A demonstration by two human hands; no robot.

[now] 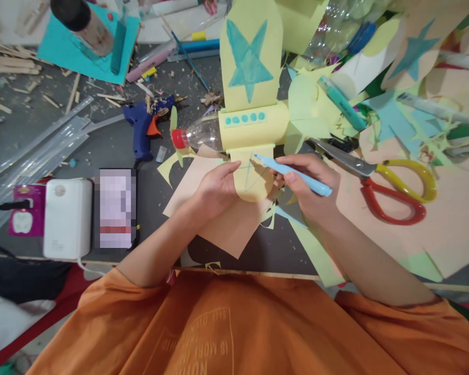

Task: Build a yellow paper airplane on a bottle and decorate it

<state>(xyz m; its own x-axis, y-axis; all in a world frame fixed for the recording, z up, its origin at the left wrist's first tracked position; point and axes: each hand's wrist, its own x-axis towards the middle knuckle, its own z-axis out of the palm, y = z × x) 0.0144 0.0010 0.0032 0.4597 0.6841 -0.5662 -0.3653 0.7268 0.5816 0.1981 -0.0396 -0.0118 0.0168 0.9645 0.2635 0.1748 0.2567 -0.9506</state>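
A plastic-bottle airplane (254, 127) wrapped in pale yellow paper lies on its side, its red cap (178, 138) pointing left. My left hand (218, 190) grips the left edge of its near paper wing (254, 182), thumb at the edge and the other fingers mostly hidden. Closed round a light blue marker (305, 177), my right hand (316, 182) holds the tip at the upper part of that wing. Thin blue lines of a star outline show there. The far wing bears a filled blue star (250, 60). A row of blue dots runs along the body.
Large scissors (375, 172) with red and yellow handles lie to the right, on peach paper. A blue glue gun (143, 125), a phone (116, 208) and a white power bank (68, 219) are at left. Paper scraps, wood sticks and a teal marker (342, 103) surround the work.
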